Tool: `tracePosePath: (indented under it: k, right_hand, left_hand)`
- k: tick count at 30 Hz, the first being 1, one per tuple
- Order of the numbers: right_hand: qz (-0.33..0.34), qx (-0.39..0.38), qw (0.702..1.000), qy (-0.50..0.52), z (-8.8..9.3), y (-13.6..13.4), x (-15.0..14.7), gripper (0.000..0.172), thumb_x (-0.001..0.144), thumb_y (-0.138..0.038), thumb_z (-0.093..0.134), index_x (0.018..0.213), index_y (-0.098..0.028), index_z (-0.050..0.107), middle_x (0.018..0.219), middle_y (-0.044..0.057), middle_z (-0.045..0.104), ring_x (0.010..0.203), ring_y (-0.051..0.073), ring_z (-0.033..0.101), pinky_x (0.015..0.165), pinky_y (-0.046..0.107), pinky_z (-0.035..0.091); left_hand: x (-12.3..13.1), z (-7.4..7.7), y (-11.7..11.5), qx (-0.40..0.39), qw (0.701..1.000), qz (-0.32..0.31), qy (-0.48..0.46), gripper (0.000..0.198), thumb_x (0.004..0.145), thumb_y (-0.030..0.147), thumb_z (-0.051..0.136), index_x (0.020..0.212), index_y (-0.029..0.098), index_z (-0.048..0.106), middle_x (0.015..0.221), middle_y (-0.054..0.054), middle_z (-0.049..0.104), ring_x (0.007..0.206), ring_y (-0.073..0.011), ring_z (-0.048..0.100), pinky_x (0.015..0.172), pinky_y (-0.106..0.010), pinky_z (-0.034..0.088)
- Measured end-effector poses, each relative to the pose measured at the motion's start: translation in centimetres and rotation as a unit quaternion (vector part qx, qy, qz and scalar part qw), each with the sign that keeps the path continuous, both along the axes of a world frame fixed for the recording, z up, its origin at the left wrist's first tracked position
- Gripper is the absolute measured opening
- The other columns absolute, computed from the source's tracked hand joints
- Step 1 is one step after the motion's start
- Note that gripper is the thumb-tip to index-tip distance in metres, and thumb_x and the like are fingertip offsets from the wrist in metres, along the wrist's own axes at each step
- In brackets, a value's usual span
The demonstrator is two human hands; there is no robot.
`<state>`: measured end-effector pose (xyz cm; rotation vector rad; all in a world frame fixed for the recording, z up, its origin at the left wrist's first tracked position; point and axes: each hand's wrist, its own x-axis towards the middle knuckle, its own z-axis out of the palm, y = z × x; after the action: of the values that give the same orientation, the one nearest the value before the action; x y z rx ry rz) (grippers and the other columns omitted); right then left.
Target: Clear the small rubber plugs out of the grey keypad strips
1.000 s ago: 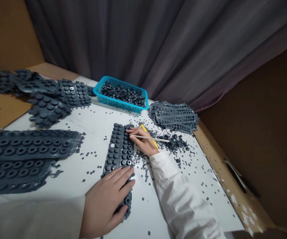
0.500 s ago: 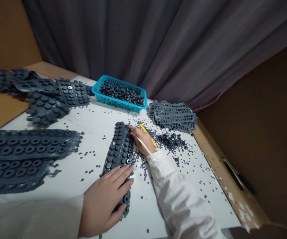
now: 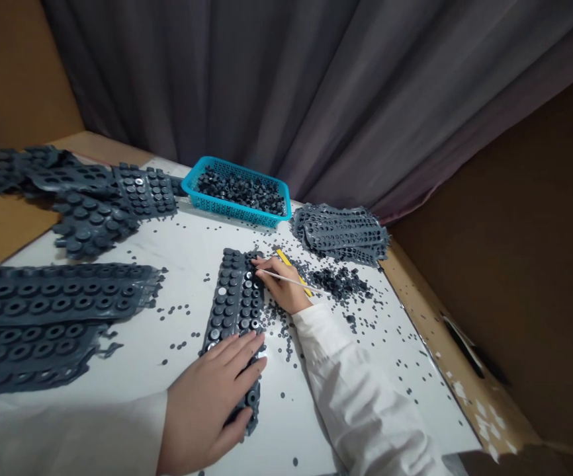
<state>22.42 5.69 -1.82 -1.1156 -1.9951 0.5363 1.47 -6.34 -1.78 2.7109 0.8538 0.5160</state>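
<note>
While a white-topped table (image 3: 132,360) lies scattered with small dark-grey rubber discs (image 3: 286,350), a blue perforated plastic basket (image 3: 207,201) holds more at the far edge. Mid-table, a long grey moulded-rubber strip (image 3: 231,304) lies under the flat, open left hand (image 3: 207,396); the right hand (image 3: 284,287) pinches a slim white pick (image 3: 291,279), its tip touching the strip's studded surface.

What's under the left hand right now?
The left hand rests on the lower part of a dark grey moulded rubber strip. Round studs show between the fingers and thumb; whatever lies beneath the palm is covered.
</note>
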Motion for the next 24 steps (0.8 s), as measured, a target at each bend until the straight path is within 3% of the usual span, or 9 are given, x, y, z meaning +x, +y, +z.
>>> tracePosePath:
  k: [7,15,21,24]
  right_hand:
    - [0.025,-0.002,0.999,0.030,-0.3,0.0,0.2,0.015,0.091,-0.036,0.054,0.086,-0.023,0.058,0.105,0.010,0.072,0.115,0.023,0.061,0.098,0.044,0.048]
    - [0.037,0.073,0.993,-0.082,-0.6,0.8,0.4,0.013,0.093,-0.031,0.052,0.087,-0.022,0.060,0.107,0.009,0.072,0.111,0.020,0.062,0.095,0.039,0.049]
    - [-0.085,0.094,0.990,-0.060,-0.6,1.5,1.0,0.017,0.094,-0.030,0.046,0.087,-0.022,0.060,0.106,0.010,0.071,0.103,0.022,0.065,0.091,0.039,0.050]
    - [-0.079,0.060,0.995,-0.015,-0.3,0.7,1.0,0.016,0.094,-0.032,0.047,0.088,-0.022,0.059,0.105,0.010,0.071,0.103,0.022,0.066,0.089,0.038,0.052]
  left_hand:
    - [0.1,0.1,-0.1,-0.016,1.000,0.005,0.015,0.054,0.077,0.020,0.052,0.131,0.024,0.048,0.151,-0.002,0.035,0.136,-0.0248,0.035,0.112,-0.041,0.033]
    - [0.1,0.2,-0.1,-0.014,1.000,-0.001,0.006,0.056,0.075,0.017,0.052,0.131,0.023,0.049,0.151,-0.002,0.035,0.135,-0.0248,0.037,0.112,-0.041,0.033]
    - [0.0,-0.1,0.0,-0.003,1.000,0.002,0.002,0.058,0.079,0.019,0.050,0.136,0.026,0.044,0.151,-0.001,0.034,0.136,-0.0257,0.036,0.111,-0.042,0.035]
    - [0.0,-0.1,0.0,-0.010,1.000,-0.004,0.001,0.056,0.080,0.020,0.051,0.135,0.026,0.044,0.152,-0.001,0.033,0.136,-0.0253,0.036,0.112,-0.042,0.034]
